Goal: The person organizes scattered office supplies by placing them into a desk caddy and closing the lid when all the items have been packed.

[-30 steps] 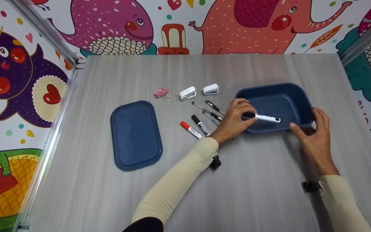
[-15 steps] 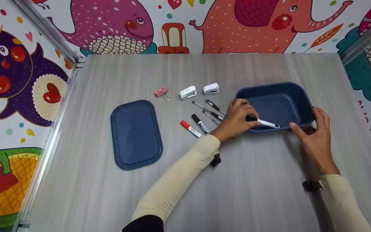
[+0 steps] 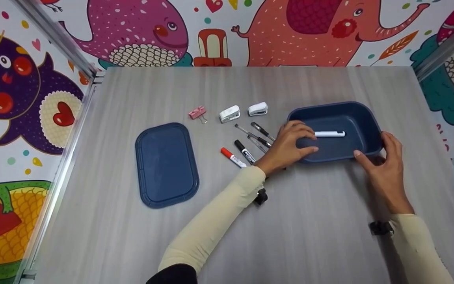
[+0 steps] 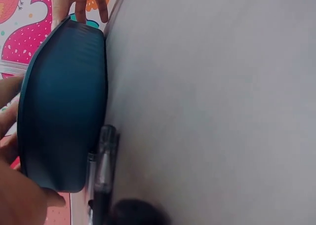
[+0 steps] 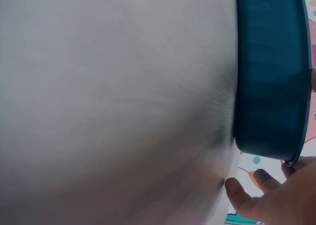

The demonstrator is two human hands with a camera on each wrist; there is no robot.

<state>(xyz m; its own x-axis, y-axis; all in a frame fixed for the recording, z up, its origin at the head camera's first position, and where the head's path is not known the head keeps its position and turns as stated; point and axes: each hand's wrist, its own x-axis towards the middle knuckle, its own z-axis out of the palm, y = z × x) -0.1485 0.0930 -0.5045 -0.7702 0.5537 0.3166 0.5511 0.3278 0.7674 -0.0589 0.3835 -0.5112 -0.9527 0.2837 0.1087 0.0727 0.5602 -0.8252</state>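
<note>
The dark blue storage box (image 3: 341,148) stands on the right of the table. Inside it lies a marker (image 3: 330,134) with a white barrel, its left end hidden behind my left fingers. My left hand (image 3: 288,146) hovers over the box's left end, thumb spread from the fingers and nothing between them. At the front right corner, my right hand (image 3: 386,169) holds the box, thumb at the front rim and fingers along the right side. The right wrist view shows the box wall (image 5: 271,77) with those fingers around its end.
Left of the box lie several pens (image 3: 264,130), a black marker (image 3: 245,151) and a red-capped marker (image 3: 233,157). Behind them are two small white staplers (image 3: 229,114) and a pink binder clip (image 3: 198,113). The blue lid (image 3: 167,165) lies farther left. Patterned walls edge the table.
My left hand first lowered the black-capped marker toward the box's front side, then let go of it. The marker now lies farther back inside. My right hand stays at the corner.
</note>
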